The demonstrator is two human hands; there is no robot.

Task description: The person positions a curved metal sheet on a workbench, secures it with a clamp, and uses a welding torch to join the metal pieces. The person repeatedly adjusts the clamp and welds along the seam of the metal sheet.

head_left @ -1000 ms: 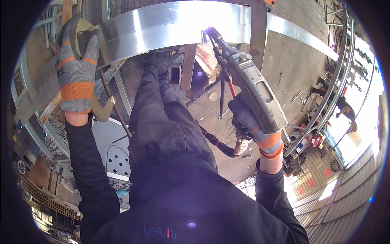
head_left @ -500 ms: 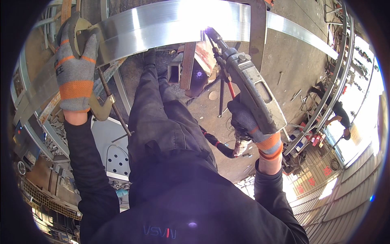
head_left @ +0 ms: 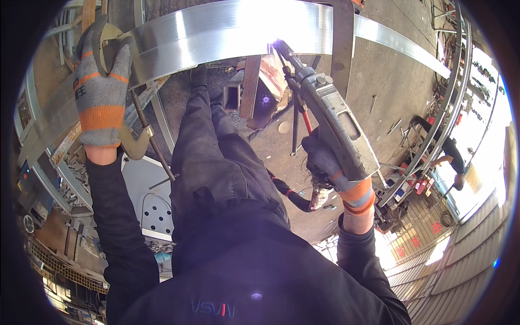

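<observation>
My right hand, in a grey and orange knit glove, is wrapped around the handle of a bulky grey welding gun. The gun's nozzle tip is at the lower edge of a long shiny metal bar, where a small violet-white light glows. White glare washes out the bar just above. Toward the bar's left end my left hand, gloved alike, closes around the upper part of a metal C-clamp. The clamp's screw and handle hang below the bar, and the glove partly hides its frame.
A flat steel piece crosses the bar on the right. Rusty steel blocks and a square tube lie below it. A white perforated panel is beside my legs. Another person bends near the rails at far right.
My right hand and the welding gun have shifted very slightly left. My left hand stays on the clamp. The other person at far right has moved a little.
</observation>
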